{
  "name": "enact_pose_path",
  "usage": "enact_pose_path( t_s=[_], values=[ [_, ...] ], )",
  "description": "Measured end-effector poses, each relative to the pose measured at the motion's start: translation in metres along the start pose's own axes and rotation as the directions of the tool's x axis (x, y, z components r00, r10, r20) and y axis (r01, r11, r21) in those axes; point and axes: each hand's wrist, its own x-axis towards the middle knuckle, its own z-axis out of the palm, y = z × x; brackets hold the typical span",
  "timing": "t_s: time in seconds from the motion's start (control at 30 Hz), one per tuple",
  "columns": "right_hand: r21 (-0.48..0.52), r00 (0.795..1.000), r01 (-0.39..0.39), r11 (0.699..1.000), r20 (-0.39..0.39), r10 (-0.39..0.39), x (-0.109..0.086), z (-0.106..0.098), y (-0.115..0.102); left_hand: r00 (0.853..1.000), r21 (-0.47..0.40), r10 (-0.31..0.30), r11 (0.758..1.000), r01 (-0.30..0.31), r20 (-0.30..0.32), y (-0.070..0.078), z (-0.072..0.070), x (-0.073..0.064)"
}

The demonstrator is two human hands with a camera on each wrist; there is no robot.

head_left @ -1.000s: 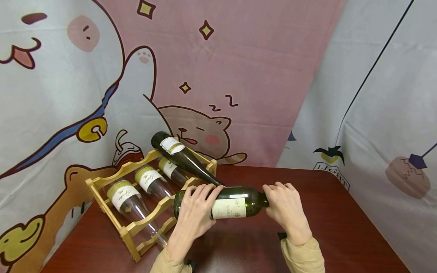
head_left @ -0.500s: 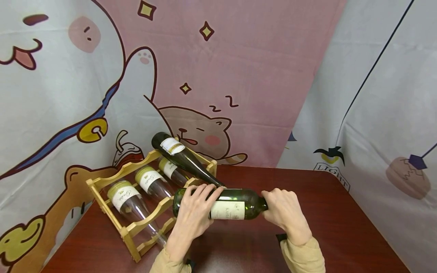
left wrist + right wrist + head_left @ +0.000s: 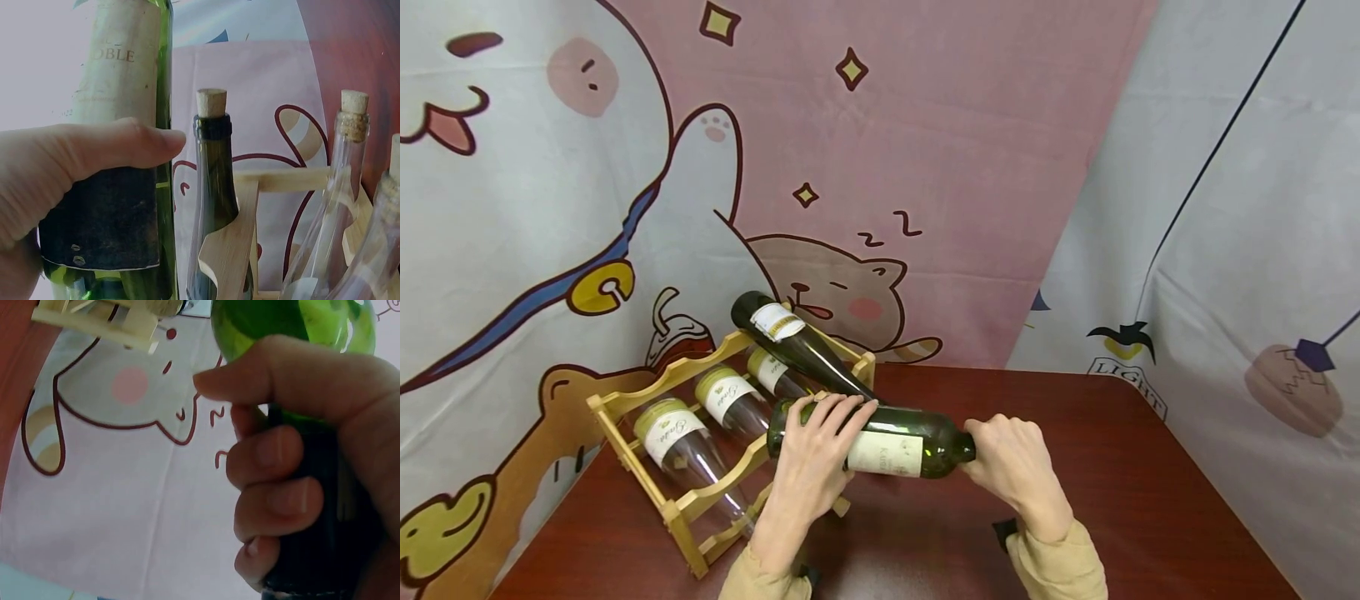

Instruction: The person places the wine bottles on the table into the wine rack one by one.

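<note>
A green wine bottle (image 3: 887, 450) with a pale label is held sideways above the table, its base to the left and slightly higher than its neck. My left hand (image 3: 820, 458) grips its body near the base; the left wrist view shows the thumb (image 3: 131, 144) across the label side. Wrapped round the neck are the fingers of my right hand (image 3: 1011, 462), which cover the mouth end. In the head view the bottle's base overlaps the front of a wooden wine rack (image 3: 703, 497); whether they touch, I cannot tell.
On the rack's top level lies a dark bottle (image 3: 816, 354), neck toward the front right. Several bottles with yellow-and-white labels, such as a clear bottle (image 3: 673, 429), lie below. Corks (image 3: 211, 103) plug their necks. A printed cloth (image 3: 970, 167) hangs behind the reddish-brown table (image 3: 1150, 500).
Both hands have carried the green bottle a little to the left, toward the rack. Its base has risen slightly, so it now slants down to the right. The rack has stayed put.
</note>
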Motion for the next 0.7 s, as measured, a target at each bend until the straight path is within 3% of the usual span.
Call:
enact_pose_path(
  t_s=[0.13, 0.47, 0.6, 0.7],
  values=[
    [0.034, 1.0, -0.028, 0.999, -0.003, 0.028, 0.001, 0.0, -0.007, 1.0, -0.011, -0.015, 1.0, 0.015, -0.021, -0.006, 0.0, -0.002],
    [0.181, 0.99, -0.128, 0.975, 0.076, 0.116, 0.003, -0.006, -0.022, 0.996, 0.005, -0.074, 0.997, 0.074, -0.053, -0.019, -0.004, -0.005],
    [0.211, 0.984, -0.169, 0.963, 0.082, 0.155, 0.004, -0.008, -0.031, 0.988, 0.021, -0.155, 0.988, 0.155, -0.013, -0.023, -0.01, -0.006],
    [0.225, 0.982, -0.189, 0.956, 0.073, 0.177, 0.005, -0.007, -0.038, 0.973, 0.013, -0.231, 0.973, 0.231, 0.007, -0.027, -0.014, -0.007]
  ],
)
